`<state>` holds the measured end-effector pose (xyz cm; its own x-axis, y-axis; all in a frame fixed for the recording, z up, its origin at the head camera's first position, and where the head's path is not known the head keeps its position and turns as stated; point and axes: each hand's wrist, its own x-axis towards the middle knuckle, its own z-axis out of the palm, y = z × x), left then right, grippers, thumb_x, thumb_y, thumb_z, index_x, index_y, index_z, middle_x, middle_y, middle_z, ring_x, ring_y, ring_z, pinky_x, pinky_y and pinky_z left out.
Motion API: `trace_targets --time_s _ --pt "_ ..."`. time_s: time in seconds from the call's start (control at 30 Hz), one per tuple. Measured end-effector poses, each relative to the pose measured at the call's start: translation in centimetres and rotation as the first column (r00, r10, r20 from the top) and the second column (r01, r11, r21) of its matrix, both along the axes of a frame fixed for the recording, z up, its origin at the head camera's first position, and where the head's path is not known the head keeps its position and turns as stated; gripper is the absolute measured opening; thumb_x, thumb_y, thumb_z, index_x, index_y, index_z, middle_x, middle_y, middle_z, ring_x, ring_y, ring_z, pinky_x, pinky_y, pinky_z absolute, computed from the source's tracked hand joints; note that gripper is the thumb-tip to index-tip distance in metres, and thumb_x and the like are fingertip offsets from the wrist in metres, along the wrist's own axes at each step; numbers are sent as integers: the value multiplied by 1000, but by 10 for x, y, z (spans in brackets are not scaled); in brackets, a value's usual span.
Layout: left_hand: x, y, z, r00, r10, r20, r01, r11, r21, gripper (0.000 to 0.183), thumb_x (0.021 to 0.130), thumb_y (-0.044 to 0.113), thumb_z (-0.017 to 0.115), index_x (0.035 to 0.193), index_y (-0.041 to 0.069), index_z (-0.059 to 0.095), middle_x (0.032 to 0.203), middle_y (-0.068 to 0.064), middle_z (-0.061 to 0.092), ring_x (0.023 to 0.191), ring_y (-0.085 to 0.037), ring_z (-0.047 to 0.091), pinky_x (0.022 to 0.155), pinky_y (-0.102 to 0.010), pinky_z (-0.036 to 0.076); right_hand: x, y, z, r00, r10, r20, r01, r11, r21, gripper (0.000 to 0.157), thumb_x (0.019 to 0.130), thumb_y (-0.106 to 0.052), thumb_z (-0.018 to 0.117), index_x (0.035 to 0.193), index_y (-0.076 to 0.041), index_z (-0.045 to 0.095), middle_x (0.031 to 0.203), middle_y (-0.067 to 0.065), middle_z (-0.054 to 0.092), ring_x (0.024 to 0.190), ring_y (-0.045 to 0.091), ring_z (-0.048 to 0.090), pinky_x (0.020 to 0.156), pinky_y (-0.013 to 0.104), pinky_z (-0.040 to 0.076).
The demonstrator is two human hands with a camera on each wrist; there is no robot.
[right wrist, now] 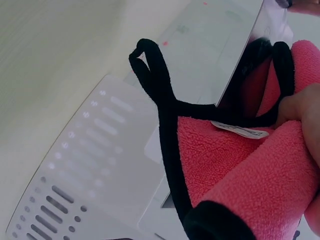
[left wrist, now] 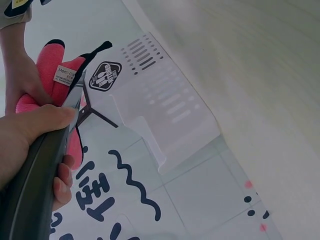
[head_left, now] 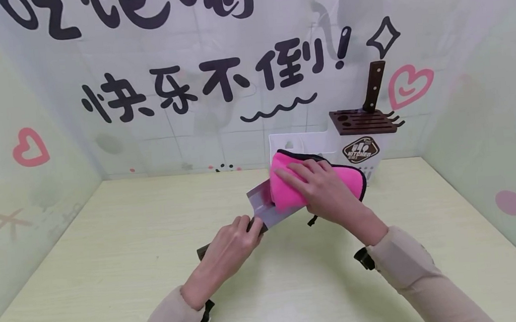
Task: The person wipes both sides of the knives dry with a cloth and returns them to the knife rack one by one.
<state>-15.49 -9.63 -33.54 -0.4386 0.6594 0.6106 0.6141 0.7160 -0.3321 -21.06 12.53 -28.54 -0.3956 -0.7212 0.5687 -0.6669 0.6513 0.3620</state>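
My left hand (head_left: 232,241) grips the dark handle (left wrist: 30,185) of a cleaver (head_left: 273,217), thumb along its top in the left wrist view. The broad, shiny blade points to the right and away, raised over the table. A pink cloth (head_left: 284,188) with black edging is folded over the far part of the blade and hides it. My right hand (head_left: 330,190) holds this cloth against the blade from above, fingers spread over it. In the right wrist view the cloth's black hanging loop (right wrist: 152,70) and a white label (right wrist: 240,130) show.
Behind the cloth, a white knife holder (head_left: 386,146) with a brown slotted top (head_left: 364,122) stands against the back wall. A brown-handled knife (head_left: 374,86) sticks up from it. The pale wooden table (head_left: 112,273) is bounded by printed walls at the back and sides.
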Motion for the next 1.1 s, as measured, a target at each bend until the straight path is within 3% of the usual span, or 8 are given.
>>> trace_targets --time_s 0.2,0.47,0.73,0.9,1.1 --pt "-1 0 -2 999 11 -32 -11 1000 2 32 72 15 73 84 -1 48 63 -8 49 49 -13 45 38 -17 37 -4 10 0 997 -82 5 82 995 -52 76 55 -10 79 125 -10 48 110 14 54 90 32 52 68 43 47" --pt "-1 0 -2 999 14 -45 -13 1000 15 38 70 16 74 90 -6 50 64 -8 51 51 -13 48 41 -17 41 -3 20 1 984 -164 67 172 975 -139 80 55 -7 78 127 -8 46 109 16 56 90 34 52 73 46 46" --pt "-1 2 -1 999 13 -49 -11 999 40 37 69 18 75 83 -4 49 63 -8 51 50 -13 48 40 -17 40 -2 28 -1 976 -207 64 216 959 -183 77 56 -5 76 127 -7 46 106 17 56 90 35 51 70 46 46" --pt "0 2 -1 1000 21 -4 -21 996 88 39 69 17 75 85 -5 48 64 -10 52 51 -13 49 40 -18 41 -3 34 -3 973 -229 38 232 947 -221 75 56 -3 74 126 -6 47 105 18 56 86 36 51 63 46 45" --pt "-2 3 -1 993 -27 115 0 973 232 36 71 12 74 85 -7 47 66 -10 52 49 -12 48 41 -19 41 -3 35 -4 978 -209 21 205 929 -309 72 58 0 72 125 -5 47 107 20 55 86 36 51 65 47 45"
